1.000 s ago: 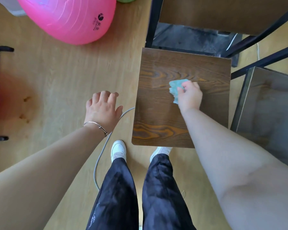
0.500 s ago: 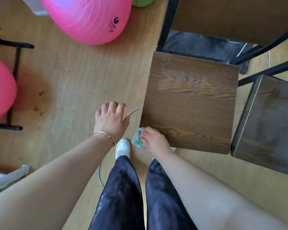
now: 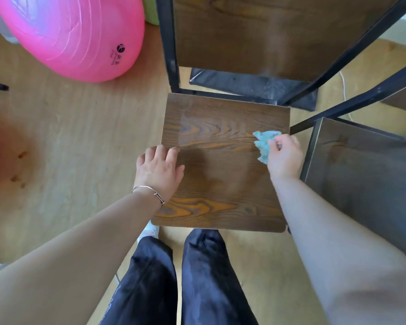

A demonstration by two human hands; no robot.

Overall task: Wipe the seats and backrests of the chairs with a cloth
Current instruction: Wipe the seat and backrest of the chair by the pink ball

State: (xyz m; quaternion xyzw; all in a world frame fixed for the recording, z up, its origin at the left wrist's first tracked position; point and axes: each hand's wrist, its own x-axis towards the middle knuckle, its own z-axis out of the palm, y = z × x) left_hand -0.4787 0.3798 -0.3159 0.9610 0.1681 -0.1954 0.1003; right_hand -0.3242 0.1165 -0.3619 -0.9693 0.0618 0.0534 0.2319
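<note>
A dark wood-grain chair seat (image 3: 220,127) lies straight below me, with its backrest (image 3: 244,36) in a black metal frame rising beyond it. My right hand (image 3: 284,156) presses a crumpled light-blue cloth (image 3: 264,143) onto the seat near its right edge. My left hand (image 3: 158,170), a thin bangle on its wrist, hovers or rests at the seat's left edge with the fingers loosely spread and nothing in it. A second chair's seat (image 3: 366,179) stands just to the right.
A big pink exercise ball (image 3: 73,34) sits on the wooden floor at the upper left, a green object (image 3: 151,10) behind it. A black base plate (image 3: 253,87) lies under the backrest. My legs in dark trousers stand at the seat's front edge.
My right hand swept the cloth from the seat's middle to its front-left corner, then across to the right side. My left hand moved from over the floor to the seat's left edge.
</note>
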